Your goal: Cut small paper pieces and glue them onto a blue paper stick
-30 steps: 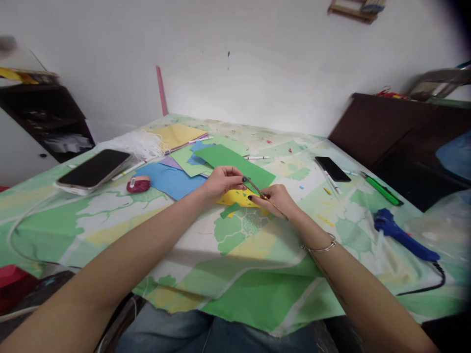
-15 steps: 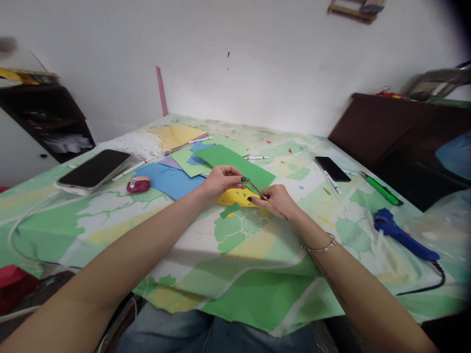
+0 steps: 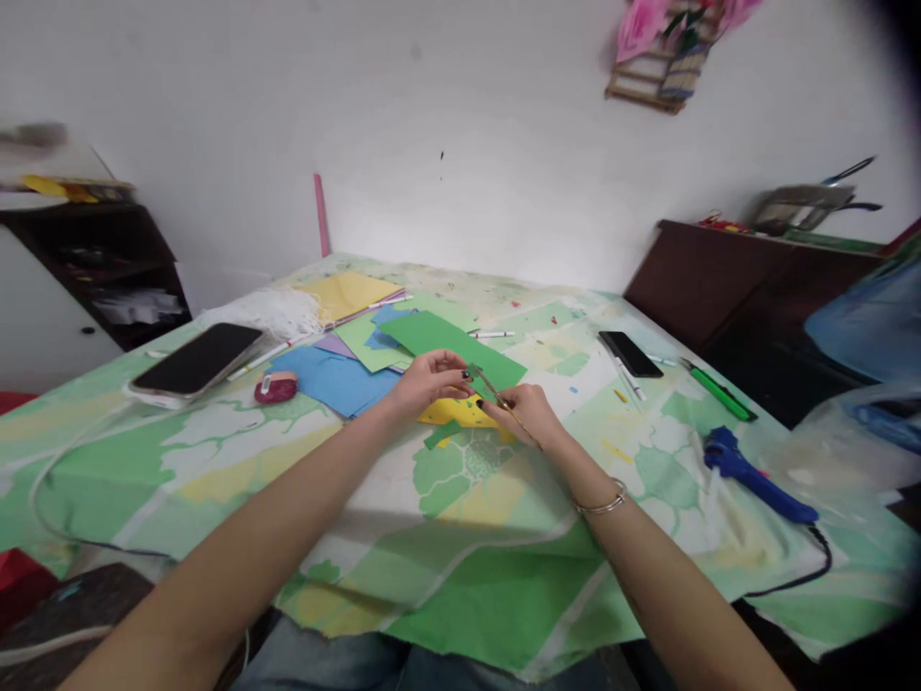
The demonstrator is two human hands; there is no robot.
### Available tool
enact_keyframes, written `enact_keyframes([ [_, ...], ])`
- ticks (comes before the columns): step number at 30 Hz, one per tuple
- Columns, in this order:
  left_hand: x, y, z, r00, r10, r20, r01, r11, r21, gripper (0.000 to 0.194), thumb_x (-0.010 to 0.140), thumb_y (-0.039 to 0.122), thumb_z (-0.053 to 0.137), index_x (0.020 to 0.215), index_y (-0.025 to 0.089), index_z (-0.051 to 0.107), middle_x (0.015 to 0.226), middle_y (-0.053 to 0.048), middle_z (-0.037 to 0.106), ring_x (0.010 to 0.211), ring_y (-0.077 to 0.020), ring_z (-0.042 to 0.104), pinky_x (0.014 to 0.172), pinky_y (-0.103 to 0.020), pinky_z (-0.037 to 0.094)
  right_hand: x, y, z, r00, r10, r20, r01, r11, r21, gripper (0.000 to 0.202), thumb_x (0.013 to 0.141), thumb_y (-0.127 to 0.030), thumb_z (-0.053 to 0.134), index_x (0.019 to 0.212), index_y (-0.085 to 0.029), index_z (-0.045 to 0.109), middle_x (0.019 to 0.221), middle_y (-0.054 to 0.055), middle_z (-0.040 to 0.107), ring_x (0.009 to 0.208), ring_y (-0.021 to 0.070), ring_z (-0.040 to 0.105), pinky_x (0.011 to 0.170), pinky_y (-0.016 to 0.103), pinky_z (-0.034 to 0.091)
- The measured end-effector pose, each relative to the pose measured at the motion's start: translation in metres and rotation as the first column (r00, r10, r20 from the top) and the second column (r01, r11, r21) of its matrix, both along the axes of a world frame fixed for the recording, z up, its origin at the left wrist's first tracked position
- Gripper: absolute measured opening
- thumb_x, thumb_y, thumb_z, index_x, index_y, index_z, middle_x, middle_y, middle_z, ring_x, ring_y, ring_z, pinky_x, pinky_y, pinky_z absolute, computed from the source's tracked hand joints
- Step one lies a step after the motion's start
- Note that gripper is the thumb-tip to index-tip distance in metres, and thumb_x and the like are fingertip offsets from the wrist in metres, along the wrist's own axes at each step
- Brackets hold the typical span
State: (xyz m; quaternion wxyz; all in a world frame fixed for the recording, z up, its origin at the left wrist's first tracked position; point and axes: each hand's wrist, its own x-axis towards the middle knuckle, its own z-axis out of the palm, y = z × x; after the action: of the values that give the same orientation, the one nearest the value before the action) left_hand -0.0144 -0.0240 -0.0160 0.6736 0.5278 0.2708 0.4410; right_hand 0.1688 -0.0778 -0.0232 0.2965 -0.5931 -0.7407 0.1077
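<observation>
right now the person sits at the table, both bare arms stretched out over its green and yellow patterned cloth. the right hand is closed around a pair of small scissors, whose thin blades point up and left toward the other hand. the left hand has its fingertips pinched together just at the blade tips; whatever scrap it grips is too small to make out. directly under both hands lies a yellow paper, with a green strip resting against its near edge. a large green sheet lies just behind the hands, overlapping a blue sheet. well off to the left sits a phone, with a small red object near it. to the right are a second black phone, a green pen and a blue glue gun.
</observation>
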Motion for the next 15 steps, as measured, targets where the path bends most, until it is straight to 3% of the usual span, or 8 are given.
enact_keyframes([
  [7, -0.001, -0.021, -0.001, 0.995, 0.079, 0.060, -0.076, 0.996, -0.049, 0.031, 0.062, 0.029, 0.076, 0.084, 0.011, 0.063, 0.076, -0.007, 0.069, 0.065, -0.0165, 0.067, 0.053, -0.022, 0.050, -0.018, -0.016, -0.002, 0.995, -0.021, -0.100, 0.026, 0.999, 0.043, 0.034, 0.070, -0.037, 0.046, 0.044, -0.017, 0.038, 0.045, -0.003, 0.028, 0.046, 0.0084, 0.029, 0.045, 0.022, 0.020],
  [11, -0.001, -0.030, -0.003, 0.981, 0.153, 0.120, -0.146, 0.987, -0.070, 0.030, 0.058, 0.028, 0.079, 0.079, 0.010, 0.066, 0.071, -0.006, 0.069, 0.064, -0.0148, 0.066, 0.053, -0.020, 0.048, -0.031, -0.026, -0.005, 0.986, -0.040, -0.161, 0.046, 0.998, 0.033, 0.034, 0.070, -0.036, 0.047, 0.044, -0.017, 0.037, 0.045, -0.003, 0.028, 0.045, 0.0084, 0.029, 0.043, 0.021, 0.020],
  [15, 0.002, -0.037, -0.006, 0.982, 0.144, 0.121, -0.138, 0.989, -0.061, 0.029, 0.056, 0.027, 0.079, 0.075, 0.010, 0.066, 0.069, -0.006, 0.068, 0.063, -0.0153, 0.065, 0.056, -0.023, 0.049, -0.038, -0.031, -0.008, 0.975, -0.055, -0.214, 0.060, 0.998, 0.018, 0.032, 0.070, -0.036, 0.046, 0.046, -0.017, 0.038, 0.046, -0.004, 0.028, 0.046, 0.0085, 0.029, 0.043, 0.021, 0.021],
])
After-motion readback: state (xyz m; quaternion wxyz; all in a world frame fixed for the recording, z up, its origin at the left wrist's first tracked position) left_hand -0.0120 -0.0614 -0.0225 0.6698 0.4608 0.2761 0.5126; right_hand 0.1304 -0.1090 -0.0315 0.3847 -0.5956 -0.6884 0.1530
